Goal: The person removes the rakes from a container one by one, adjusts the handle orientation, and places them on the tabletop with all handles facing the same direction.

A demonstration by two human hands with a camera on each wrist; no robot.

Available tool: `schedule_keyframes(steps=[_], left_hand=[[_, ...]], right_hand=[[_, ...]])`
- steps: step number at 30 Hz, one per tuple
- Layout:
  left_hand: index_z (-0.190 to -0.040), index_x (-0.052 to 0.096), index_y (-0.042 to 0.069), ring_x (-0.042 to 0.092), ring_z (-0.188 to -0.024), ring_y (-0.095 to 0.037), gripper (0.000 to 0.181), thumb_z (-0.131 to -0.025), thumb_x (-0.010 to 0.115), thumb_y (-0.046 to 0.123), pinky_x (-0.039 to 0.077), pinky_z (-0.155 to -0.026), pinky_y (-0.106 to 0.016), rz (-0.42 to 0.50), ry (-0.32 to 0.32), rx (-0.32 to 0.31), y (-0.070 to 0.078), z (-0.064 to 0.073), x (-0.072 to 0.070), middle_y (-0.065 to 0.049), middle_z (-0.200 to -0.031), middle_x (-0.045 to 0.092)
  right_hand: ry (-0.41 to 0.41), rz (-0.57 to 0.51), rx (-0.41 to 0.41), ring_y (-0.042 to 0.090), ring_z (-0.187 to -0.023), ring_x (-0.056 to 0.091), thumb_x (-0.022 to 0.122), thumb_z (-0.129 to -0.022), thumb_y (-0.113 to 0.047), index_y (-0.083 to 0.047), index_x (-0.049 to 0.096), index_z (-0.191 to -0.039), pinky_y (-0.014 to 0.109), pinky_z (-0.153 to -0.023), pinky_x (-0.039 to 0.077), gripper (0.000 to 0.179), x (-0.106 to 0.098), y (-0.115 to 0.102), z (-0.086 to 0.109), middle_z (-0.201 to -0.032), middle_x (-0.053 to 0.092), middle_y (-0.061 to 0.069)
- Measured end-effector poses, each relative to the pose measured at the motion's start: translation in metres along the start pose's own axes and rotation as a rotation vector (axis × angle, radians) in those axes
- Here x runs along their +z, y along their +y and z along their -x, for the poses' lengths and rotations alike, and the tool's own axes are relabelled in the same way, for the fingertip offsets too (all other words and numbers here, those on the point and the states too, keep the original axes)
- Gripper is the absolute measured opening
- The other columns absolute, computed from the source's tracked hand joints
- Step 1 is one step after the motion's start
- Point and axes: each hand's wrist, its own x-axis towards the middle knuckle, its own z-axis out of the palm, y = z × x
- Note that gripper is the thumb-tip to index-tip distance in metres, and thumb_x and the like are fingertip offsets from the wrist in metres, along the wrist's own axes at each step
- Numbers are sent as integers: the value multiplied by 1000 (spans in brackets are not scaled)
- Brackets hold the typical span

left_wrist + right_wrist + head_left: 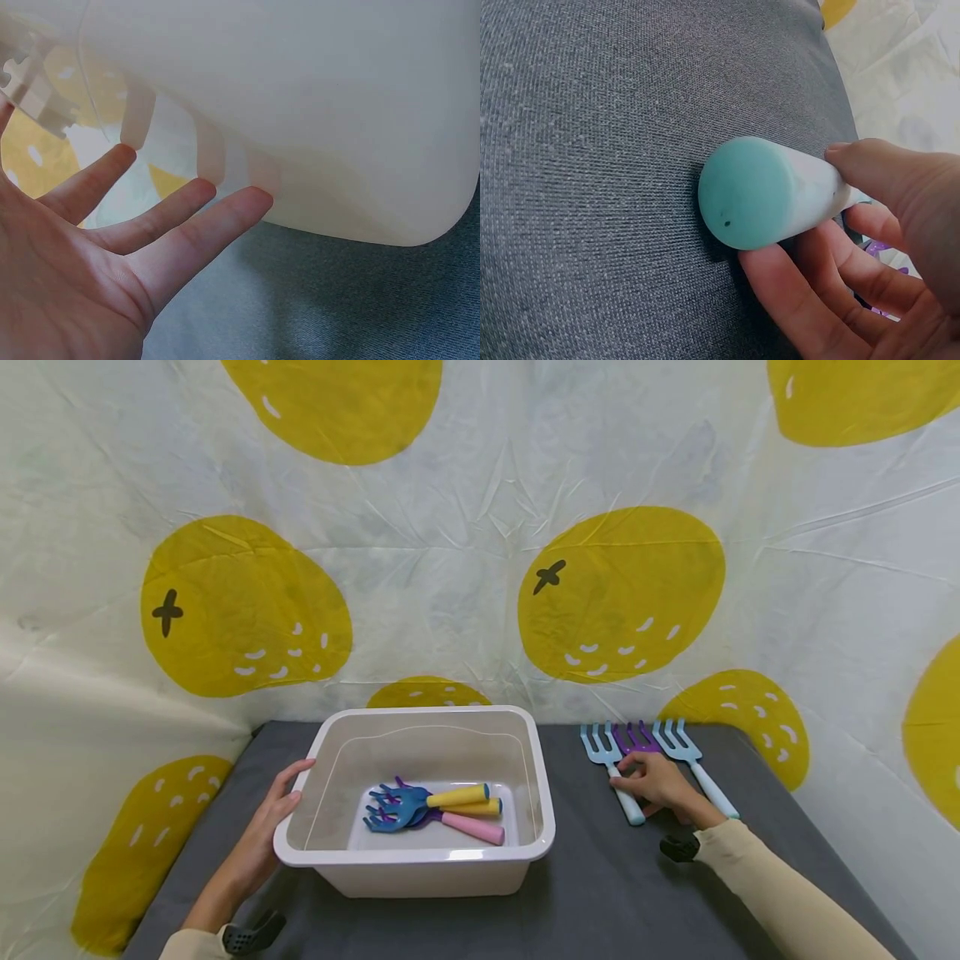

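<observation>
My right hand pinches the pale handle of the left light blue garden fork, thumb on one side and fingers on the other. The handle's teal end faces the right wrist camera, and the handle lies on or very near the cloth. A purple fork lies just beside it, its handle hidden by the hand. Another light blue fork lies further right. At the left, my left hand touches the outer wall of a whitish plastic tub with extended fingers.
Inside the tub lie several small hand tools: blue-headed ones with yellow handles and a purple one with a pink handle. Dark grey cloth covers the table. Behind it hangs a white curtain with yellow fruit shapes.
</observation>
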Motion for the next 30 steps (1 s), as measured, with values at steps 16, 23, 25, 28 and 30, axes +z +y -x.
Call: schedule_keyframes(steps=[16,23,25,28,30], left_hand=[[-158,21,29,57,-114,-27,48,-112,30,32,58,-88,-42,-20,-2,-9,0,1,0,-18,-153,24],[-158,21,31,57,-114,-29,47,-112,30,33,58,-87,-43,-24,5,-23,1,1,0,-18,-155,22],[-158,21,30,58,-113,-28,47,-112,30,33,58,-87,-43,-19,2,-16,1,1,0,-18,-154,22],[-158,22,31,58,-113,-27,47,-112,31,32,59,-86,-44,-7,3,-13,1,0,0,-17,-153,23],[-158,22,31,58,-112,-27,47,-112,31,32,59,-86,-44,-4,4,-14,0,0,0,-16,-153,24]], right_hand=[[-143,166,-75,32,-71,67,77,-94,-20,3,53,-128,47,-51,59,48,-28,-29,3,-89,66,15],[-199,243,-153,32,-67,66,74,-96,-23,1,51,-132,45,-55,60,49,-54,-64,2,-93,64,16],[-219,263,-176,28,-66,65,74,-96,-22,-1,51,-132,45,-55,60,48,-59,-74,2,-96,65,13],[-259,304,-214,24,-62,65,73,-97,-21,-1,50,-133,45,-55,60,47,-66,-90,2,-95,67,12],[-281,322,-228,22,-63,65,73,-97,-19,-1,49,-135,45,-55,60,48,-71,-101,2,-96,68,12]])
